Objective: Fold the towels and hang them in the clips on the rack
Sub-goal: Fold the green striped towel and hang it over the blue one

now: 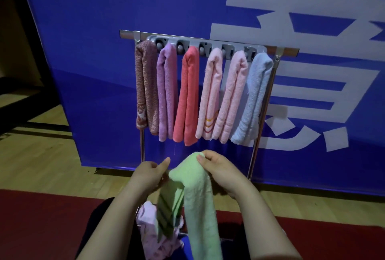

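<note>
**Six towels up, a seventh in hand**

Six folded towels hang side by side from the grey clip strip [208, 43] on the rack [129, 34]: a brown patterned towel [145, 89], a lilac towel [166, 93], a coral towel [187, 97], two pink towels [210, 93], and a light blue towel [254, 97] at the far right. That part looks done.

Below the rack, the green towel [198, 197] is doubled over lengthwise and not yet hung. The right hand [220, 171] pinches its top fold. The left hand [149, 174] curls its fingers round the striped layer, thumb sticking out. Which slot is free for it cannot be told from here.

A crumpled pale pink cloth [150, 230] lies lower down, seemingly still to be folded.

The blue banner [104, 51] behind carries one huge white character [312, 72], cropped at the right edge, probably "意". No brand or label is legible.
</note>
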The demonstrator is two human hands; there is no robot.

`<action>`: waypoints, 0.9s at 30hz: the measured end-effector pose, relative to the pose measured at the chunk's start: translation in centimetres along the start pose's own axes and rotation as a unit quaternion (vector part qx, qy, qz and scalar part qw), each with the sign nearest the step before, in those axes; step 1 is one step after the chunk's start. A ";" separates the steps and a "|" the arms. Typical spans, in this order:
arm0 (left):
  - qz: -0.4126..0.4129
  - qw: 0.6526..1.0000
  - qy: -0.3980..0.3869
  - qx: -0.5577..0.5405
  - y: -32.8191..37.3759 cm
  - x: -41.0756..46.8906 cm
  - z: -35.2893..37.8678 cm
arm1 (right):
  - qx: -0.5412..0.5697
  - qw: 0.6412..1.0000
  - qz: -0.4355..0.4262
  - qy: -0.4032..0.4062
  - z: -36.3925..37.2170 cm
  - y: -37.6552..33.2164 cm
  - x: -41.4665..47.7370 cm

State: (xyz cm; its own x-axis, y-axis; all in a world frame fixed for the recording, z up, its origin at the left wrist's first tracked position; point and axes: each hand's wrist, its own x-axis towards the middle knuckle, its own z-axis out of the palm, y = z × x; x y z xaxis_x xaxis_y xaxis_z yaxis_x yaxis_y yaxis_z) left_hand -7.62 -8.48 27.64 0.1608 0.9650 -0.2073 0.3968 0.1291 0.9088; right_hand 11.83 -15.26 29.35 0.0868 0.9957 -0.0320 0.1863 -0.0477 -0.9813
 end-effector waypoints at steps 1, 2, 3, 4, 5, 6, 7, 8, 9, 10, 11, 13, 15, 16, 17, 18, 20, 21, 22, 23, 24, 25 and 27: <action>0.036 0.999 0.023 0.025 0.1 0.0 -0.1 | -0.006 1.000 0.001 -0.010 -0.1 -0.3 0.2; 0.073 0.996 0.031 0.033 0.5 -0.2 -0.2 | -0.014 1.000 0.000 -0.024 -0.1 -0.5 0.4; 0.108 0.993 0.023 0.036 1.0 -0.4 -0.2 | -0.026 0.999 0.002 -0.037 -0.2 -0.7 0.6; 0.143 0.989 -0.002 0.029 1.7 -0.7 -0.1 | -0.039 0.998 0.004 -0.049 -0.3 -1.0 0.6; 0.179 0.983 -0.040 0.019 2.5 -1.2 0.0 | -0.050 0.997 0.007 -0.058 -0.4 -1.2 0.7; 0.206 0.975 -0.087 0.004 3.3 -1.5 0.2 | -0.051 0.997 0.007 -0.065 -0.7 -1.4 0.8; 0.222 0.966 -0.133 -0.012 4.0 -1.7 0.5 | -0.046 0.997 0.006 -0.069 -1.0 -1.7 0.8; 0.228 0.958 -0.173 -0.025 4.7 -1.9 0.9 | -0.045 0.997 0.004 -0.070 -1.3 -2.0 0.8; 0.227 0.953 -0.199 -0.031 5.3 -1.9 1.3 | -0.049 0.997 0.000 -0.065 -1.6 -2.4 0.8; 0.229 0.949 -0.215 -0.034 5.8 -1.7 1.8 | -0.058 0.997 -0.004 -0.056 -2.0 -2.8 0.7; 0.236 0.947 -0.217 -0.037 6.2 -1.5 2.2 | -0.064 0.997 -0.008 -0.043 -2.5 -3.2 0.7; 0.254 0.945 -0.202 -0.037 7.0 -0.9 2.9 | -0.060 0.998 -0.015 -0.011 -3.6 -3.9 0.8; 0.259 0.946 -0.194 -0.031 7.9 0.0 3.3 | -0.041 0.999 -0.022 0.013 -4.6 -4.6 0.8; 0.259 0.944 -0.200 -0.033 8.4 0.3 3.5 | -0.030 0.999 -0.030 0.024 -4.9 -5.0 0.8; 0.256 0.942 -0.212 -0.040 9.1 0.5 3.6 | -0.020 0.998 -0.037 0.036 -5.5 -5.2 1.0; 0.254 0.939 -0.227 -0.051 9.6 0.8 3.8 | -0.009 0.998 -0.040 0.048 -5.8 -5.3 1.2; 0.253 0.926 -0.273 -0.059 10.6 1.3 4.3 | 0.025 0.997 -0.033 0.063 -6.7 -5.7 1.6; 0.260 0.917 -0.296 -0.063 11.1 1.5 4.6 | 0.044 0.997 -0.030 0.063 -7.1 -6.0 1.7; 0.268 0.909 -0.312 -0.072 11.6 1.8 5.0 | 0.061 0.996 -0.030 0.062 -7.5 -6.2 1.7; 0.270 0.904 -0.320 -0.086 12.0 2.0 5.3 | 0.074 0.995 -0.027 0.058 -7.9 -6.5 1.6; 0.265 0.902 -0.322 -0.107 12.6 2.4 5.9 | 0.087 0.995 -0.019 0.053 -8.6 -6.5 1.7; 0.259 0.902 -0.320 -0.131 13.3 2.4 6.3 | 0.100 0.994 -0.004 0.046 -9.4 -6.5 1.6; 0.236 0.904 -0.306 -0.184 14.5 2.6 7.0 | 0.110 0.993 0.024 0.022 -10.9 -6.2 1.4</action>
State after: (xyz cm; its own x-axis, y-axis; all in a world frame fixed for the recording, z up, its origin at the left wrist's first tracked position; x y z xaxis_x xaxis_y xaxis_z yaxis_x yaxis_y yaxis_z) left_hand 4.89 -5.75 37.71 0.7483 0.6398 0.1755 -0.1554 -0.0881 0.9839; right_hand 21.41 -14.45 37.43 0.1344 0.9880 -0.0762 -0.0375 -0.0718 -0.9967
